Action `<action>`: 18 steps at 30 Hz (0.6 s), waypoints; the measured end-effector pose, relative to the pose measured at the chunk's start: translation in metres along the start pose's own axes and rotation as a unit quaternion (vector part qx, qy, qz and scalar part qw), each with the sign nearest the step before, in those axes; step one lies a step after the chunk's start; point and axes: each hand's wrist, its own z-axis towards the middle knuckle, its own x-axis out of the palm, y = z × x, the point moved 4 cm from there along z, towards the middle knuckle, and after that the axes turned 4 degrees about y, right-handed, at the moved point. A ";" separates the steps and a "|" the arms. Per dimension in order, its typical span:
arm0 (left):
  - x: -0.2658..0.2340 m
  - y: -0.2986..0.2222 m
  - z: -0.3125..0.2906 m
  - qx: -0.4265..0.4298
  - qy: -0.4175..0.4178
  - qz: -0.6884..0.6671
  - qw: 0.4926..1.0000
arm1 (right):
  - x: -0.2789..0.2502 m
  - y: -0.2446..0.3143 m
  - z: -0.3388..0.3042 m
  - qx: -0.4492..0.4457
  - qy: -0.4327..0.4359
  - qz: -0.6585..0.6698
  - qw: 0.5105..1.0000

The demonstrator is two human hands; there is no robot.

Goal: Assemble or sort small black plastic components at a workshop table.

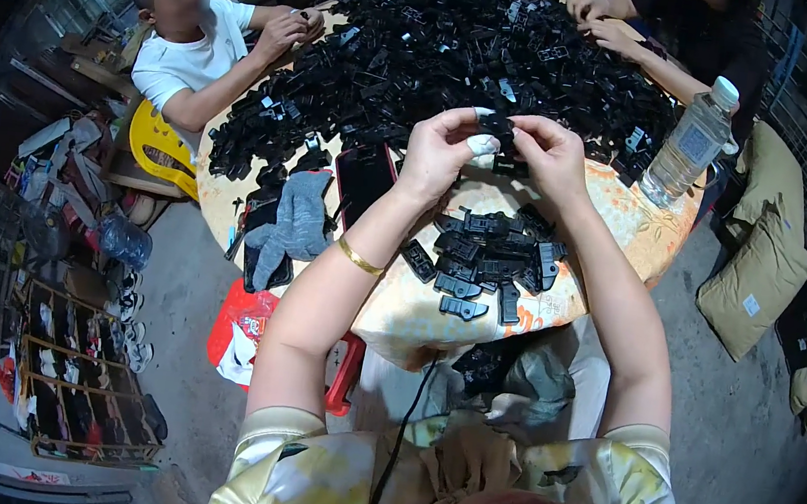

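Both my hands meet over the round table, at the near edge of a big heap of black plastic parts. My left hand, with white coverings on its thumb and fingertip, pinches a small black plastic part. Pinching the same part from the other side is my right hand. The part's exact kind is too small to make out. Between my forearms lies a smaller pile of black plastic pieces, long and blocky, several of them spread toward the table's near edge.
Left of my hands are a dark phone and a grey cloth glove. A clear bottle with a white cap stands at right. Across the table, a person in a white shirt and others handle parts. A red stool sits below.
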 end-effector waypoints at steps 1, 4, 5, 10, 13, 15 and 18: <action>0.000 -0.002 -0.001 -0.008 -0.011 0.012 1.000 | 0.001 0.007 -0.002 -0.049 -0.023 -0.089 0.995; 0.005 0.003 -0.003 -0.016 -0.030 -0.048 0.998 | 0.007 0.028 -0.008 -0.167 -0.059 -0.251 0.952; 0.009 0.005 -0.004 -0.013 -0.039 -0.119 0.992 | 0.011 0.036 -0.011 -0.238 -0.074 -0.322 0.913; 0.004 -0.004 -0.007 -0.063 -0.074 -0.123 0.988 | 0.010 0.027 0.000 -0.148 0.035 -0.145 0.978; 0.000 -0.022 -0.006 -0.009 -0.050 -0.105 0.993 | -0.004 0.015 0.004 -0.005 0.020 -0.039 0.999; -0.003 -0.032 -0.011 0.001 -0.042 -0.045 0.998 | -0.013 0.008 0.006 -0.018 -0.006 -0.073 0.997; 0.006 -0.025 -0.020 -0.006 0.140 0.268 0.953 | 0.000 0.015 0.000 -0.079 0.115 -0.439 0.887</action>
